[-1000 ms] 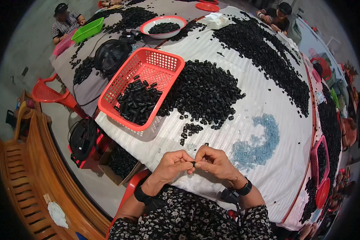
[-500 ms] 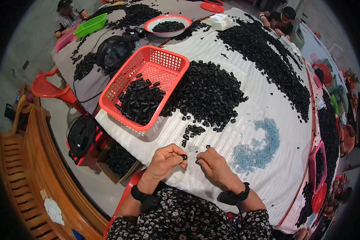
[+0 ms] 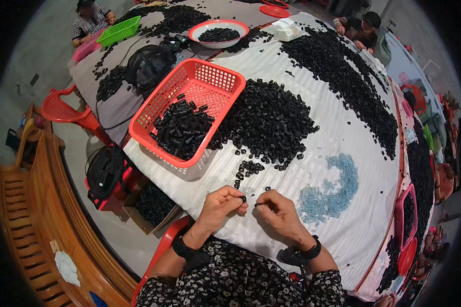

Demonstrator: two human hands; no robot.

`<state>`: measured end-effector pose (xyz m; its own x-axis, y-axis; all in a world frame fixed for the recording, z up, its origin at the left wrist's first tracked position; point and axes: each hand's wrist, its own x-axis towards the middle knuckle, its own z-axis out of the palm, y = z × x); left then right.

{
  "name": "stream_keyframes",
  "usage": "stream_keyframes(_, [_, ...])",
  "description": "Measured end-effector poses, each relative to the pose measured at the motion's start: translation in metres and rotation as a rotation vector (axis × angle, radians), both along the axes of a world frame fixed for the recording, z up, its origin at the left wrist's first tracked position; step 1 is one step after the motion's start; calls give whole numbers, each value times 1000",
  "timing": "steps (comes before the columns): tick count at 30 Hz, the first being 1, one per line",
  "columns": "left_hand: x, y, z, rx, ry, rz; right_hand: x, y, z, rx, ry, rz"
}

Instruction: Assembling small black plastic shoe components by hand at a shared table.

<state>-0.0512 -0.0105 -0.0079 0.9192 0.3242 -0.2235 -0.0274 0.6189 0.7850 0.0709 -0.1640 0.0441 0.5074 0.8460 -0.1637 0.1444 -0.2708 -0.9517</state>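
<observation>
My left hand is closed in a pinch around a small black plastic cap. Just right of it, my right hand pinches a tiny dark piece, too small to name. The fingertips of both hands face each other with a narrow gap between. Beyond them lies a big heap of black plastic caps, with a few loose caps trailing toward me. To the right of my right hand spreads a curved pile of small clear pieces.
A red plastic basket, partly filled with black cylindrical pieces, stands left of the heap. Further back are a red-rimmed white basin and a green basket. A wooden bench is at left; two people sit across the table.
My left hand has shifted right with the cap, closer to my right hand. My right hand has moved slightly right, and the whole view has shifted a little.
</observation>
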Motion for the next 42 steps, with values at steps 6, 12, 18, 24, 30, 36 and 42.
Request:
stream_keyframes(6, [2, -7, 6, 91, 14, 5, 1, 10, 4, 94, 35, -35])
stream_keyframes(12, [2, -11, 7, 171, -6, -9, -2, 11, -1, 129, -45, -31])
stream_keyframes(18, [1, -10, 8, 275, -20, -33, -3, 12, 16, 27, -132, 110])
stream_keyframes(24, [6, -16, 9, 396, 59, 54, -4, 13, -11, 185, -529, 142])
stream_keyframes(30, [6, -20, 6, 460, 120, 103, -10, 20, -7, 162, -961, 245])
stream_keyframes(36, [9, -24, 1, 465, 154, 121, -19, 18, -11, 37, -957, 222])
stream_keyframes(42, [12, -27, 5, 586, 240, 191, -20, 23, -21, -23, -986, 178])
